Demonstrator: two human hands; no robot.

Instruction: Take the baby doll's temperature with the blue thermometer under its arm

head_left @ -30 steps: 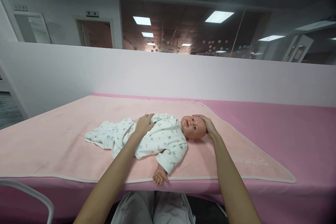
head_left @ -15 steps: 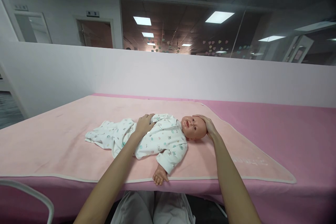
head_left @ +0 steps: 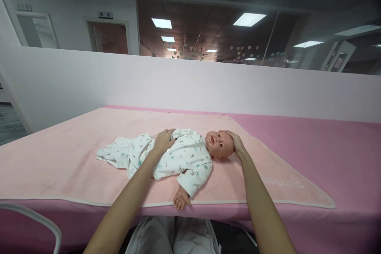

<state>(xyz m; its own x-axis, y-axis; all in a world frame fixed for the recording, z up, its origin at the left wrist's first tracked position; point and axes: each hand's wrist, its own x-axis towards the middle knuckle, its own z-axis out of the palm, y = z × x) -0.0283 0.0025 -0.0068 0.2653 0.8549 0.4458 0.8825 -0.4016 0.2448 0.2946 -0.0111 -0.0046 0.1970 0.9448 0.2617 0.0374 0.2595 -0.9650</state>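
Observation:
A baby doll point(head_left: 184, 160) lies on its back across a peach blanket point(head_left: 74, 166), its head to the right and its legs to the left. It wears a white outfit with small printed figures. My left hand point(head_left: 164, 141) rests flat on the doll's belly, fingers stretched out over the cloth. Against the crown of the doll's bald head point(head_left: 222, 145) lies my right hand point(head_left: 235, 141), open and curved along the top of it. One doll hand point(head_left: 181, 199) sticks out of its sleeve at the blanket's near edge.
Under the blanket is a pink table cover point(head_left: 342, 158). A low white partition point(head_left: 190, 83) runs along the far side, with a large window point(head_left: 202, 27) beyond it. A curved white chair arm point(head_left: 38, 216) stands at the lower left.

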